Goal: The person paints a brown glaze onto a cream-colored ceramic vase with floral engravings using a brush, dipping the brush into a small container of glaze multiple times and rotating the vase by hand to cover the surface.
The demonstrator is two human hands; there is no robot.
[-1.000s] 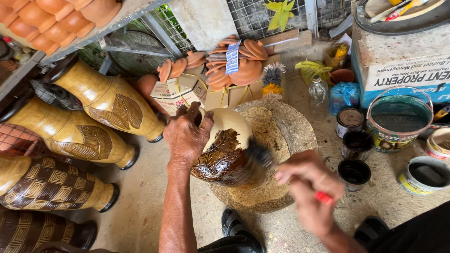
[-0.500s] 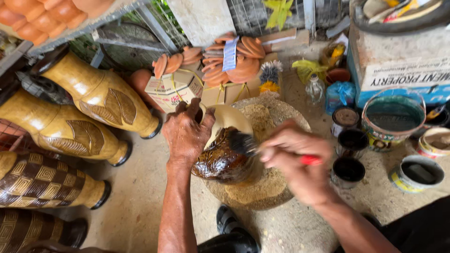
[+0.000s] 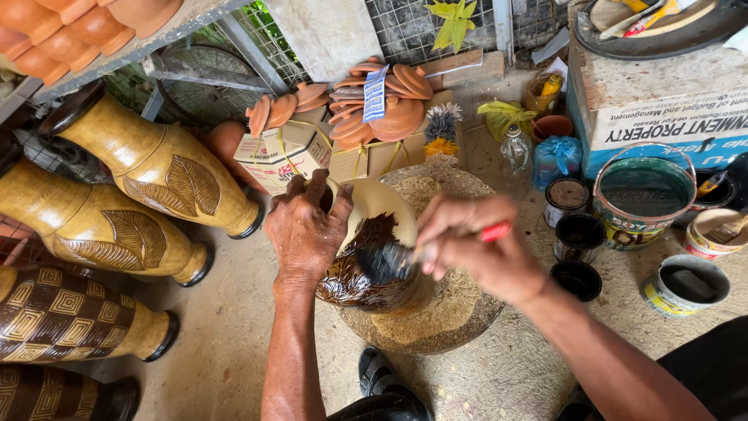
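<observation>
Concrete floor carrying round stone slab at centre | left hand gripping rim of tilted clay pot on slab – fingers closed | right hand pinching red-handled brush, bristles touching pot's dark glazed side | paint cans standing right – leaf-patterned vases lying far left.

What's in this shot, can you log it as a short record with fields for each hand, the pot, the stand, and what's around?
left hand: grips the pot's rim, fingers hooked over the lip
right hand: holds a brush with a red handle, bristles on the pot
pot: clay vase tilted on its side, lower part dark brown and glossy, upper part cream
stand: round, rough and stained, under the pot
right side: paint cans, some with dark paint
left side: tall painted vases lying down
behind: stacked terracotta lids on boxes
</observation>
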